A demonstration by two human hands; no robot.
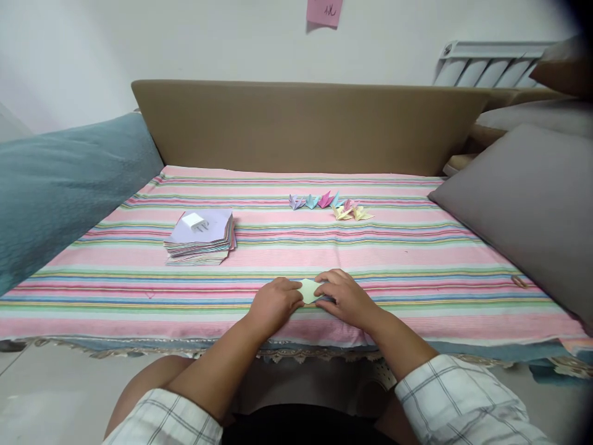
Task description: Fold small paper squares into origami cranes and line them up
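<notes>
A small pale green folded paper (308, 290) lies low on the striped cloth between my two hands. My left hand (277, 304) has its fingers closed together at the paper's left end. At the opposite end, my right hand (345, 298) is curled with its fingertips and thumb on the right corner. The fingers cover both ends, so the full outline of the paper is hidden. Farther back lie several small folded paper cranes, among them a magenta crane (326, 199), a purple crane (296, 201) and a yellow crane (362, 213).
A stack of square paper (201, 244) sits left of my hands, with a white plug adapter (194, 221) on top. The striped cloth (278, 247) spreads beneath everything. A blue cushion (74, 185) and a grey pillow (519, 198) flank it; a brown backrest (301, 127) stands behind.
</notes>
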